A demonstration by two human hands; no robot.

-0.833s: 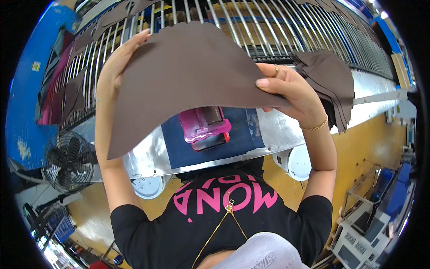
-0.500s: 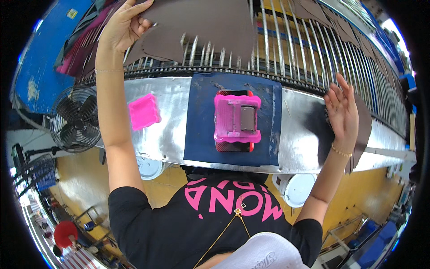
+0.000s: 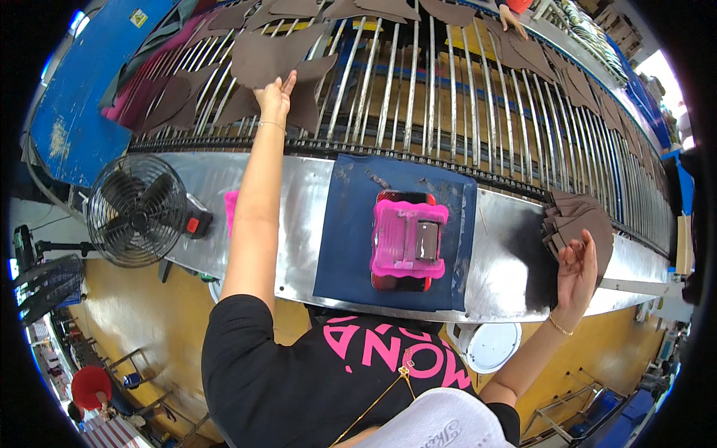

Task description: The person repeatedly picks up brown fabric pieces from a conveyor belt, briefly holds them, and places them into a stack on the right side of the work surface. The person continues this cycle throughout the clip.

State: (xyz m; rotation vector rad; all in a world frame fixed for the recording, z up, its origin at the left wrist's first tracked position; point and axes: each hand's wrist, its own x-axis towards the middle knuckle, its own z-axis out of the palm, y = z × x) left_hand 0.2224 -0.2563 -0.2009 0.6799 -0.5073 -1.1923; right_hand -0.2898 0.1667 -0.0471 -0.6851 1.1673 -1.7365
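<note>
Left hand (image 3: 275,98) at near edge of brown sheet (image 3: 270,58), far left on rack (image 3: 412,89); whether fingers pinch, cannot tell. Right hand (image 3: 576,282), fingers loosely apart, beside brown stack (image 3: 584,218), right.

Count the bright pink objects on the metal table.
2: a wavy-edged pink object on the blue mat, and a second pink object left of the mat, partly hidden by the left forearm, which may hide more.
</note>
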